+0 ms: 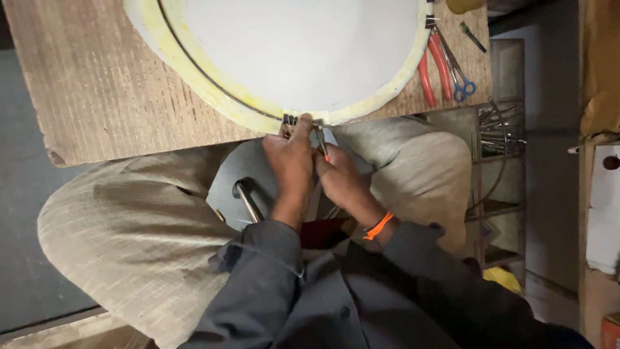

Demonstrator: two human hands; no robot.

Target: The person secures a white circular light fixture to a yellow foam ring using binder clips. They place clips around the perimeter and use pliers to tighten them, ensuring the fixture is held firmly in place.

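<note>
— How many round frames on the board?

— One round frame (290, 45), white cloth inside, yellow rim, near edge hanging just over the edge of one wooden board (97, 84).

— And clips?

— Two seen: one black clip (289, 119) on the rim at the near edge, another clip (430, 22) on the rim at the right, small and hard to make out.

— Hands?

— Two. Left hand (290, 158) closed, fingertips pinching the rim just beside the black clip. Right hand (339, 178) curled shut around one small tool (321, 141) with a thin metal end and a red tip, touching the rim beside the left fingers. Exact kind of tool not possible to tell.

— Around them?

— One orange band (378, 226) on the right wrist. On the board, right of the frame: one pair of red pliers (431, 68) and one pair of blue scissors (460, 81), close together. Below the hands, one metal bar (247, 201) on a grey seat, between the knees. At the right, a rack of metal rods (500, 129), number not countable.

— Anything blocking?

— Left hand covering part of the rim and part of the tool.
</note>
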